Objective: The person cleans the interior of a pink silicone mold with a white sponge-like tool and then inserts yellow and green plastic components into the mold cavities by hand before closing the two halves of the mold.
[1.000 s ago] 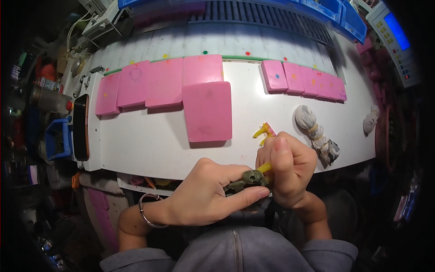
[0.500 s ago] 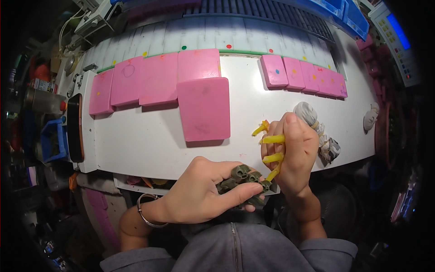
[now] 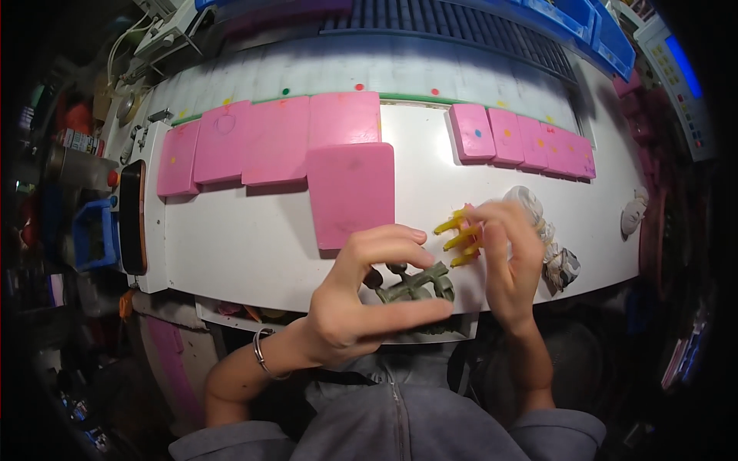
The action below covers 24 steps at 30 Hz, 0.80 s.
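Note:
Dark green branched pieces [image 3: 415, 286] with ring-like ends lie within the curve of my left hand [image 3: 369, 288]. Its thumb and forefinger are spread around them, and the other fingers are mostly hidden. Several yellow prong-like sticks [image 3: 461, 240], with a bit of pink at the top, jut out from the left side of my right hand [image 3: 507, 257]. That hand is smeared by motion, its thumb raised and its fingers curled toward the sticks. A gap separates the two hands, both over the table's front edge.
Pink rectangular blocks [image 3: 277, 142] line the back left, one larger block [image 3: 350, 196] in front. Smaller pink blocks [image 3: 507, 138] stand at the back right. White wrapped bundles [image 3: 561, 265] lie beside my right hand. A blue-screened device [image 3: 680, 69] is far right; a dark phone-like slab [image 3: 133, 217] is left.
My hands have moved apart. The left thumb and forefinger have spread from the green pieces, which are turned differently. My right hand has lifted away with its fingers loosened, the yellow sticks now bunched closer.

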Tool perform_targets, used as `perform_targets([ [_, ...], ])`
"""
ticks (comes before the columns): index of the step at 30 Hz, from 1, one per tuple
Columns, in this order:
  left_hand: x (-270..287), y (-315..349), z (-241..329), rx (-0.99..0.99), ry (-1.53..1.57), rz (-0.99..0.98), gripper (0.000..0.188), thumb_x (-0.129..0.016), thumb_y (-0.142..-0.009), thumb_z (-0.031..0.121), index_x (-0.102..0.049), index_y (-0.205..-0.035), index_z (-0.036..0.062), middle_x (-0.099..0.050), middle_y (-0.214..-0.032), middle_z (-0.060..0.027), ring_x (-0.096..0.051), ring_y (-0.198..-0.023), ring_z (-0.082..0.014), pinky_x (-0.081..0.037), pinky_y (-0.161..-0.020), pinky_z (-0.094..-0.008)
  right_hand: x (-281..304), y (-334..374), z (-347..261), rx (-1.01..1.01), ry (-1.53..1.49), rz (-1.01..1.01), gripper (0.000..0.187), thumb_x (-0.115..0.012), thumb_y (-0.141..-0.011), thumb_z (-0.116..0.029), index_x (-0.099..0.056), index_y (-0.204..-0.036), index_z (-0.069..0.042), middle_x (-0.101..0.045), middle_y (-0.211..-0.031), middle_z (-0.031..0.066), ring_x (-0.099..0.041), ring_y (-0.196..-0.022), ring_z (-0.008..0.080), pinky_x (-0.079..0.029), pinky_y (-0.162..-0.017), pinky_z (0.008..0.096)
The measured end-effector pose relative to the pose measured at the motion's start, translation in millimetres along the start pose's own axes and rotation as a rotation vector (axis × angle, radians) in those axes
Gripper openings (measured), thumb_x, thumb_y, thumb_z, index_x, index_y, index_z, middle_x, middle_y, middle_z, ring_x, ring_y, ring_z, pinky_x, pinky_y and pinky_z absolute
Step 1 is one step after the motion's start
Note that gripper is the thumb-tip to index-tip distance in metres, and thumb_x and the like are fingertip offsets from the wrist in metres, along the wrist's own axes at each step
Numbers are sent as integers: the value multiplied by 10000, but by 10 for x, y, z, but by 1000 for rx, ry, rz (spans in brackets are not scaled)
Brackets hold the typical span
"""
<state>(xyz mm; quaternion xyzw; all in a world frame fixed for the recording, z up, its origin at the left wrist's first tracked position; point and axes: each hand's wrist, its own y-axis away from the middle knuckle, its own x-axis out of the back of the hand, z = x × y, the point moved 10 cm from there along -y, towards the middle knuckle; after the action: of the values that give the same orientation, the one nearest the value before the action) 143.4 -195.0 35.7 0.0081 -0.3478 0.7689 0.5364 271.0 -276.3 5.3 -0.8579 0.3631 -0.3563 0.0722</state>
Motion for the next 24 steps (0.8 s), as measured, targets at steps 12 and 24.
perform_targets([
  [12, 135, 82, -95, 48, -147, 217, 417, -662, -672, -71, -604, -1077, 15, -467, -1251, -181, -518, -1094, -312, -447, -918, -366, -274, 261, 65, -633, -1056, -234, 238, -545, -869, 22, -506, -1096, 82, -611, -786, 114, -535, -512, 85, -452, -480, 197],
  [24, 444, -99, -659, 449, -788, -103, 1085, -851, -491, 216, -266, -1378, 0, -372, -1315, -182, -417, -1198, -336, -391, -972, -403, 137, 339, -17, -492, -1010, -90, 281, -531, -847, 99, -477, -1122, 90, -591, -810, 118, -571, -606, 93, -464, -484, 190],
])
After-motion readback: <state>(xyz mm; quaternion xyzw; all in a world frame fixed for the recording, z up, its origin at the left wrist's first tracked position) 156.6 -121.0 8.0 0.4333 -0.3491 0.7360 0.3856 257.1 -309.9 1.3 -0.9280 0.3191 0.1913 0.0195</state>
